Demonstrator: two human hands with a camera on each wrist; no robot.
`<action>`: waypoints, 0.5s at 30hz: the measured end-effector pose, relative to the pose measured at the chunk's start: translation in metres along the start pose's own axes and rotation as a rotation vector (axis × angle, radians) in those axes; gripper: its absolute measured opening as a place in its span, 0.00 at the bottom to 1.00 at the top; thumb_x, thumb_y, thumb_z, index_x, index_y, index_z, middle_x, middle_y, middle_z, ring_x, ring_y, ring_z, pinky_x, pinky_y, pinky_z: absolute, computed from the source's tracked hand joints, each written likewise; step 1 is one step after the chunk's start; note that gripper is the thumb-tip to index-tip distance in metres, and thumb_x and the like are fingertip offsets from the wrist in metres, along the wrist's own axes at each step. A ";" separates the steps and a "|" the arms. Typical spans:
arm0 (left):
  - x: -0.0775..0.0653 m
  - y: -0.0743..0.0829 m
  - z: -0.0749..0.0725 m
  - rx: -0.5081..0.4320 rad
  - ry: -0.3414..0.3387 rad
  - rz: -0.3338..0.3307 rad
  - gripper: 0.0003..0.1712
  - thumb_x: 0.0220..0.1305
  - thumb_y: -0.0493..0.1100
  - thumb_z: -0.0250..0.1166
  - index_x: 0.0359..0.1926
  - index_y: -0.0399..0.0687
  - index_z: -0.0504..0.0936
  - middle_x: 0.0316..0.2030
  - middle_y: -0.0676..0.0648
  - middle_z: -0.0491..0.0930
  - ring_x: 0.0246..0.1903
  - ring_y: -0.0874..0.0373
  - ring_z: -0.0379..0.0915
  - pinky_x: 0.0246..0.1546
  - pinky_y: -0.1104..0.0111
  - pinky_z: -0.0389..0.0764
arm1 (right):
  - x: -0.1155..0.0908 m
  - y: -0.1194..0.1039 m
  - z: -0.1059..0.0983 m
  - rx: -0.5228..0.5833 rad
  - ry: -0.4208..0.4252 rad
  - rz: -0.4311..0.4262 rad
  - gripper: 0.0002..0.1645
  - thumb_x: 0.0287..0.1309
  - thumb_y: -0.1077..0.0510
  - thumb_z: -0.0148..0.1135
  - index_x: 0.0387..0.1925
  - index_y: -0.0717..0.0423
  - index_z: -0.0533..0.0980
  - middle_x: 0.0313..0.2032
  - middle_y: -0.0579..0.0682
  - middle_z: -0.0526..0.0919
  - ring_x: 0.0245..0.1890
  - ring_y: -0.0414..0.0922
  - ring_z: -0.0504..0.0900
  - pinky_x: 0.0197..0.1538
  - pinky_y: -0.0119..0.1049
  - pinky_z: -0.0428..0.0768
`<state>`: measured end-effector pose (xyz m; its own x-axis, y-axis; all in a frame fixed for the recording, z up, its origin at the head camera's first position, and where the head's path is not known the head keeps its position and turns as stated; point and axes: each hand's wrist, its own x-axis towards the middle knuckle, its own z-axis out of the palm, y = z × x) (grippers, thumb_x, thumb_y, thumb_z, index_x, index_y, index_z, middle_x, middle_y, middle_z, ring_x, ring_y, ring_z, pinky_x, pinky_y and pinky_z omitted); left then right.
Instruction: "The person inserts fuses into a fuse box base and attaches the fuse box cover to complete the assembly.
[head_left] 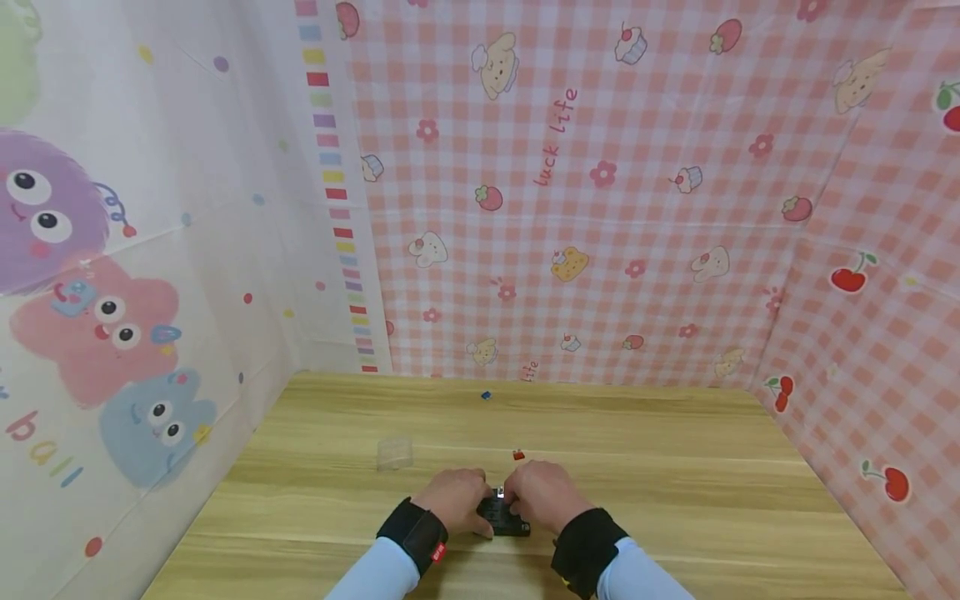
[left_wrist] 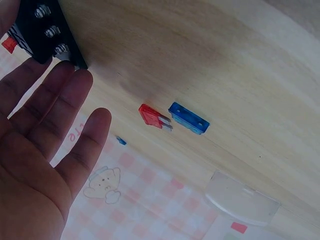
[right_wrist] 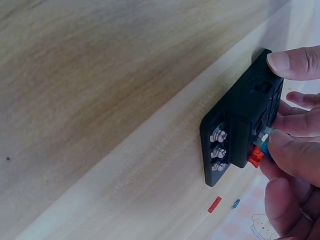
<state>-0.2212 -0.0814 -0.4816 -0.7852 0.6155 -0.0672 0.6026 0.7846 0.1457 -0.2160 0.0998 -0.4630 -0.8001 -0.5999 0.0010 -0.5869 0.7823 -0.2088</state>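
A black fuse block (head_left: 504,521) with screw terminals along one edge lies between both hands in the head view. My left hand (head_left: 453,500) grips one end of it; in the right wrist view the left thumb (right_wrist: 295,62) lies on the block's edge, with other fingers at the far side. My right hand (head_left: 546,496) pinches a blue blade fuse (right_wrist: 269,151), its metal prongs close at the block's slots. Beside it, a red blade fuse (right_wrist: 256,157) stands in the block. The right fingers hide part of the blue fuse.
Loose on the wooden table (head_left: 675,475) are a red fuse (left_wrist: 151,116) and a blue fuse (left_wrist: 188,118). Farther back lies another small blue piece (head_left: 486,395). A clear plastic cover (head_left: 394,454) is left of the hands. Patterned cloth (head_left: 570,208) stands behind.
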 end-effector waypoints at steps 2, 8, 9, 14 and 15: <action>0.000 0.000 0.001 0.006 0.006 0.009 0.24 0.47 0.57 0.79 0.43 0.51 0.89 0.31 0.58 0.75 0.29 0.67 0.68 0.35 0.71 0.73 | 0.001 0.000 0.002 -0.003 -0.006 0.005 0.04 0.54 0.60 0.73 0.28 0.48 0.86 0.25 0.35 0.81 0.26 0.34 0.72 0.35 0.33 0.74; 0.002 -0.001 0.001 0.004 0.001 0.014 0.23 0.46 0.57 0.79 0.42 0.52 0.89 0.31 0.58 0.76 0.29 0.68 0.68 0.34 0.71 0.73 | 0.002 0.001 0.005 -0.022 0.009 -0.010 0.03 0.54 0.60 0.73 0.28 0.48 0.86 0.25 0.35 0.82 0.25 0.33 0.73 0.34 0.33 0.74; 0.002 -0.001 0.001 0.001 -0.003 0.014 0.23 0.46 0.57 0.79 0.42 0.52 0.89 0.31 0.58 0.76 0.29 0.68 0.68 0.34 0.71 0.73 | 0.002 0.001 0.006 -0.025 0.011 -0.012 0.03 0.54 0.60 0.73 0.28 0.48 0.86 0.25 0.35 0.82 0.26 0.33 0.73 0.35 0.33 0.74; 0.002 -0.001 0.000 0.001 -0.004 0.018 0.22 0.47 0.57 0.79 0.41 0.52 0.89 0.30 0.58 0.75 0.28 0.67 0.67 0.33 0.72 0.72 | 0.003 -0.002 0.004 -0.052 0.005 -0.023 0.03 0.54 0.60 0.73 0.27 0.48 0.85 0.25 0.35 0.81 0.26 0.34 0.72 0.35 0.33 0.74; 0.002 -0.002 0.000 0.001 -0.002 0.019 0.22 0.47 0.56 0.79 0.41 0.52 0.89 0.30 0.58 0.75 0.28 0.67 0.67 0.33 0.72 0.72 | 0.003 -0.002 0.004 -0.056 -0.002 -0.022 0.04 0.54 0.60 0.73 0.27 0.48 0.85 0.25 0.35 0.81 0.26 0.34 0.72 0.35 0.33 0.74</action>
<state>-0.2241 -0.0811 -0.4819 -0.7733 0.6305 -0.0660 0.6176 0.7728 0.1460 -0.2167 0.0958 -0.4663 -0.7865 -0.6176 0.0035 -0.6107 0.7768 -0.1540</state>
